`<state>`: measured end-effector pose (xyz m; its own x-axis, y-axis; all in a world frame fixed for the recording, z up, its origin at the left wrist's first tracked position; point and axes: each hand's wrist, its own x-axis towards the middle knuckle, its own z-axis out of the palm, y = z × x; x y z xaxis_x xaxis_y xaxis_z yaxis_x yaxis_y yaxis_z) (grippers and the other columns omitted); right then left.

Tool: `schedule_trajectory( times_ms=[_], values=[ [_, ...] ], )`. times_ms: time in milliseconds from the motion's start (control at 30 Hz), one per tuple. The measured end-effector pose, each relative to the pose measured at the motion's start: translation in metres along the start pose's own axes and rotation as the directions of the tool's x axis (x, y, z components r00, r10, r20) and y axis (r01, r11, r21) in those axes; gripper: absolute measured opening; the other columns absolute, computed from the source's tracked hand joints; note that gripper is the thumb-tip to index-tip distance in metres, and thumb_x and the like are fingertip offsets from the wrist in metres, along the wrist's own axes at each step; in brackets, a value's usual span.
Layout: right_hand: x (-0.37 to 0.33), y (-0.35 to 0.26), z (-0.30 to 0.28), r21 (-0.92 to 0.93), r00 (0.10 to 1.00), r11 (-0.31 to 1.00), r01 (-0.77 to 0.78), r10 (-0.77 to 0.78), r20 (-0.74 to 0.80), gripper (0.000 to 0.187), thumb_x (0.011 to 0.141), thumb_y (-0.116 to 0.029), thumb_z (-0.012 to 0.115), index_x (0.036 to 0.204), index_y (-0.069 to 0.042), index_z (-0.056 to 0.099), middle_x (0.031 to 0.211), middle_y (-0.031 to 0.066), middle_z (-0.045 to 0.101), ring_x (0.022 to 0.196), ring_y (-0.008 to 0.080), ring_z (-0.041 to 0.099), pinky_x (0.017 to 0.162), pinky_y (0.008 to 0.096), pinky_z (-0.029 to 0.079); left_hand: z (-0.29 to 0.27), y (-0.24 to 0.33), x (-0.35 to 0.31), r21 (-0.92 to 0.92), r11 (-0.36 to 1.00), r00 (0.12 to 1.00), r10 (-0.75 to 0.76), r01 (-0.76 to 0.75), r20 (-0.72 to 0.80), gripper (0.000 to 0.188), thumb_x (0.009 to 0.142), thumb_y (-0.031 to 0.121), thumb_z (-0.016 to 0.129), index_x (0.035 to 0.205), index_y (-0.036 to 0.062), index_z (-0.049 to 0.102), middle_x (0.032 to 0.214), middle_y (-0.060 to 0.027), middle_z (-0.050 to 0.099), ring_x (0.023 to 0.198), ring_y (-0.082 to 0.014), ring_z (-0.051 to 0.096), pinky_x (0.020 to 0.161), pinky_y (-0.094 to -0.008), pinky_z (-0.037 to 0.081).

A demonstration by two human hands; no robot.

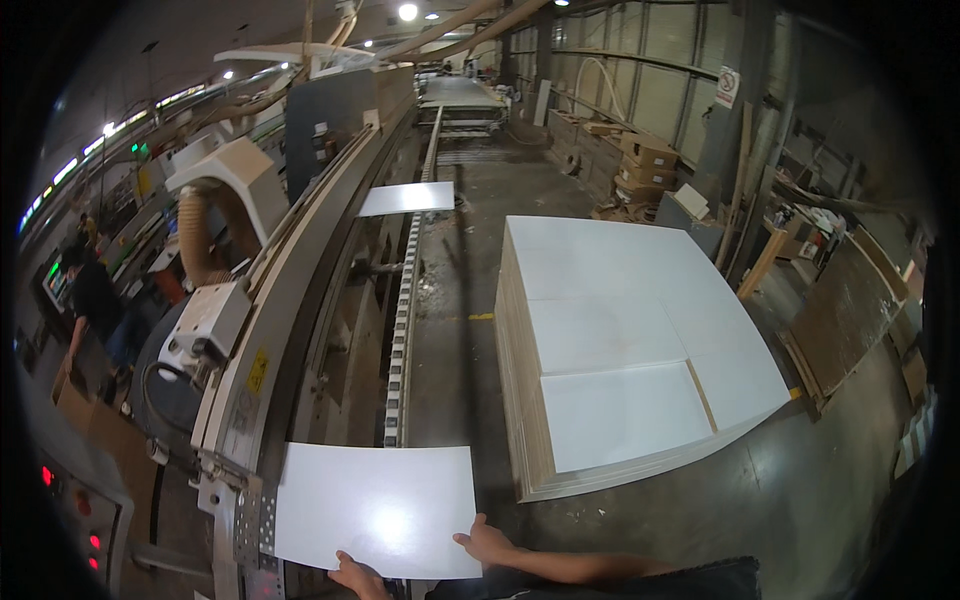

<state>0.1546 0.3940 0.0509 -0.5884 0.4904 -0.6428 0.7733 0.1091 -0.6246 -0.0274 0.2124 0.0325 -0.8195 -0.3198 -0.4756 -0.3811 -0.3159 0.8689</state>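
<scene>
A white rectangular panel (375, 500) lies flat at the near end of a long machine, its left edge against the machine's perforated metal side. My left hand (357, 577) grips the panel's near edge, thumb on top and the other fingers hidden underneath. At the near right corner, my right hand (485, 542) holds the side edge, its thumb also over the top face. Farther along the machine, a second white panel (408, 198) lies across the narrow roller track (399, 370).
A big stack of white panels (620, 270) stands on the floor to my right. The machine's long beam (290, 290) and hose (200, 235) run along my left. Red-lit controls (85, 505) sit at lower left. Another person (95, 310) stands beyond the machine. Cardboard boxes (645, 165) line the wall.
</scene>
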Motion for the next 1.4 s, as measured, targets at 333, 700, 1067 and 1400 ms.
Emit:
schedule_trajectory(
  times_ms=[333, 700, 1067, 1400],
  values=[
    [0.055, -0.014, -0.029, -0.085, 0.933, 0.995, 0.06, -0.086, -0.349, 0.067, 0.097, -0.061, 0.045, 0.121, 0.001, 0.046, 0.09, 0.0281, 0.067, 0.095, 0.0443, 0.067, 0.08, 0.0521, 0.052, 0.075, -0.038, 0.066, 0.089, 0.996, 0.989, -0.009, -0.004, 0.146, 0.051, 0.101, 0.025, 0.055, 0.123, -0.013, 0.029, 0.122, -0.0315, 0.051, 0.1, -0.0358, 0.063, 0.083, -0.0472, 0.058],
    [0.013, 0.113, -0.065, -0.432, 0.844, 0.901, 0.028, -0.253, -0.474, 0.044, 0.09, -0.043, 0.065, 0.114, -0.007, 0.057, 0.124, 0.0165, 0.056, 0.12, 0.0366, 0.054, 0.091, 0.0488, 0.049, 0.119, -0.07, 0.145, 0.403, 0.902, 0.835, -0.099, -0.154, 0.542, 0.049, 0.101, 0.032, 0.056, 0.129, -0.0053, 0.043, 0.114, -0.0195, 0.059, 0.098, -0.0226, 0.059, 0.081, -0.0377, 0.051],
    [0.094, 0.209, -0.173, -0.886, 0.717, 0.393, 0.246, -0.689, -0.106, 0.043, 0.089, -0.025, 0.055, 0.127, -0.007, 0.061, 0.15, 0.0122, 0.043, 0.139, 0.0363, 0.037, 0.109, 0.0589, 0.032, 0.124, -0.136, -0.051, 0.23, 0.815, 0.521, 0.1, -0.531, 0.847, 0.028, 0.099, 0.019, 0.06, 0.121, 0.0035, 0.053, 0.099, -0.008, 0.063, 0.082, -0.0163, 0.061, 0.071, -0.0288, 0.051],
    [0.03, 0.268, -0.198, -0.68, 0.596, 0.517, 0.519, -0.79, -0.145, 0.054, 0.084, -0.024, 0.063, 0.134, -0.005, 0.055, 0.148, 0.0164, 0.045, 0.141, 0.0353, 0.036, 0.114, 0.0498, 0.03, 0.173, -0.306, -0.229, 0.882, 0.421, 0.22, -0.9, 0.213, 0.376, 0.037, 0.102, 0.044, 0.047, 0.113, 0.0103, 0.057, 0.1, -0.0091, 0.062, 0.095, -0.0264, 0.063, 0.082, -0.0457, 0.052]
  ],
)
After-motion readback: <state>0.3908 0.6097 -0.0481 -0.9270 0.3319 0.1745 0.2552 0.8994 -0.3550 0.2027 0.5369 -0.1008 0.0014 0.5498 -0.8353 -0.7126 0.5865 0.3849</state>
